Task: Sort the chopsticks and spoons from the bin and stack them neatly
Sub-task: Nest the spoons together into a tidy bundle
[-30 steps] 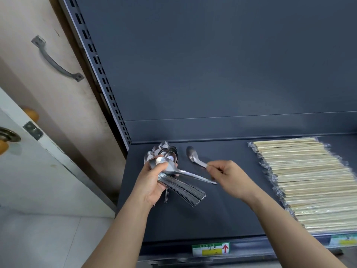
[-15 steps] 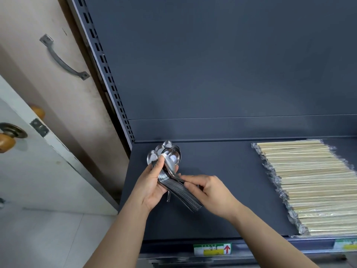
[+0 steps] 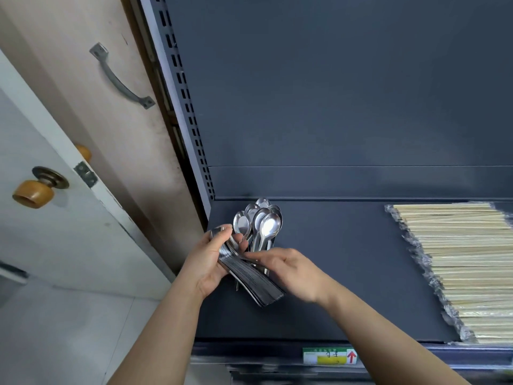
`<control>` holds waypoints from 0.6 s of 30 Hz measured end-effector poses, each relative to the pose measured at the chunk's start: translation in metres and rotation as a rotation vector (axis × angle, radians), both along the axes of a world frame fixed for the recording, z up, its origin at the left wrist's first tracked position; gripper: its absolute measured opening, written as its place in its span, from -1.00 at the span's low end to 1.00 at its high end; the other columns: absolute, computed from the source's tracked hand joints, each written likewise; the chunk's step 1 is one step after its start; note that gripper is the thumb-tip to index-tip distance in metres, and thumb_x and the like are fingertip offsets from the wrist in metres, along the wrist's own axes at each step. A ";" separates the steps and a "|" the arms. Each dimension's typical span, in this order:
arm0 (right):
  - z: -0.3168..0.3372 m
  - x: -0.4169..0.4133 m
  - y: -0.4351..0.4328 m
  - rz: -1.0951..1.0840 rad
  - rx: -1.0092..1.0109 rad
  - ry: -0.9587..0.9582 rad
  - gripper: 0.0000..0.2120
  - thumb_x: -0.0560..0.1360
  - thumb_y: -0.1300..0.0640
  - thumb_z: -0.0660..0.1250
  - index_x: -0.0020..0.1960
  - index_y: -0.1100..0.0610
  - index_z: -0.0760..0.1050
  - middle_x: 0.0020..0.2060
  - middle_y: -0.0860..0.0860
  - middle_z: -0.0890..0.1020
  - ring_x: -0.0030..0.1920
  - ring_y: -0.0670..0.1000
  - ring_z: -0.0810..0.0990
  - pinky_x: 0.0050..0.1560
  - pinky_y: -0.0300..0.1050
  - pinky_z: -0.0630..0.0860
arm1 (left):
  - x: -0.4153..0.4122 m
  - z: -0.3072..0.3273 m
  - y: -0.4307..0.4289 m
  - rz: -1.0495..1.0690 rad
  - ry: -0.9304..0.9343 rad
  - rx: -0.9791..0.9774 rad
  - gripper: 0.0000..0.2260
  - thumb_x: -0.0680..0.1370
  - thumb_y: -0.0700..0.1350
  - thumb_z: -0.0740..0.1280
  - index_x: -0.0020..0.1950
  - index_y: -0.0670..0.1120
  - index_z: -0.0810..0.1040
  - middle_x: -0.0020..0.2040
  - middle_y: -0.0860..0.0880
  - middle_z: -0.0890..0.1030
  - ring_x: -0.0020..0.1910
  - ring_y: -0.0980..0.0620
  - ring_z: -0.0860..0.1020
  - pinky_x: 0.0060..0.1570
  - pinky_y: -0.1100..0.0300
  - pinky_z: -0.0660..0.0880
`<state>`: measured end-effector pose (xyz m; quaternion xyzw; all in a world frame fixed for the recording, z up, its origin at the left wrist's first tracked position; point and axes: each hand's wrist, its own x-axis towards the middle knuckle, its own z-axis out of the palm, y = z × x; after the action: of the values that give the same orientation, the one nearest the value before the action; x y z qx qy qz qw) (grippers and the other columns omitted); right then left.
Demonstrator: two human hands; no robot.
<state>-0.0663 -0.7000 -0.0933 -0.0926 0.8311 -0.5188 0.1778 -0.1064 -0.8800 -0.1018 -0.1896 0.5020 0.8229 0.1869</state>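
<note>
Visible body: two hands and two forearms, running up from the lower edge of the view.

Left hand: bare, with sharp outlines. Nail detail is too small to read.

Right hand: bare, with finger outlines softened by blur.

Left forearm: bare along its whole visible length, slender, tapering evenly to the wrist.

Right forearm: bare likewise, of the same slender build and taper.
</note>
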 end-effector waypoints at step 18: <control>-0.016 -0.056 -0.004 -0.431 0.521 0.000 -0.83 0.39 0.07 0.35 -0.17 0.11 0.38 -0.22 0.02 0.51 -0.16 0.05 0.45 -0.24 -0.15 0.37 | -0.019 -0.005 0.000 -0.197 -0.111 0.009 -0.71 0.54 -0.13 0.36 0.22 -0.21 0.52 0.11 -0.16 0.65 -0.25 -0.07 0.67 -0.30 0.06 0.61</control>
<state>-0.1226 -0.7040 -0.1093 0.1340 0.9361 -0.3146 0.0819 -0.1253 -0.8801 -0.1067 -0.1839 0.5035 0.7909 0.2952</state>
